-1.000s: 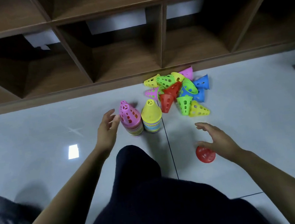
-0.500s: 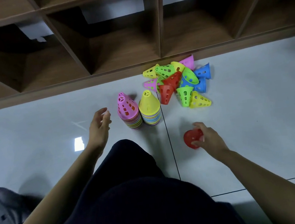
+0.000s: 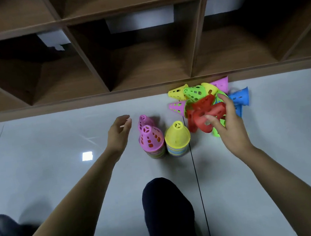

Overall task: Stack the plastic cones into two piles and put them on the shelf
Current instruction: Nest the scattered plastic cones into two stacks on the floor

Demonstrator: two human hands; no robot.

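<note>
Fingers point(image 3: 228, 103) and thumb of our R hand point(image 3: 232, 131) pinch a red cone point(image 3: 210, 114), tipped on its side, by the loose cone heap point(image 3: 195, 93) at the shelf point(image 3: 108, 99) base. L hand point(image 3: 118, 136): fingers relaxed, lightly curled, holding nothing, just beside the pink-topped stack point(image 3: 151, 141). Yellow-topped stack point(image 3: 177, 139) stands next to it on the floor point(image 3: 44, 143).

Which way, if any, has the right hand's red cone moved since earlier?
Yes. The right hand lifted the red cone off the floor, forward past the yellow-topped pile, toward the shelf.
</note>
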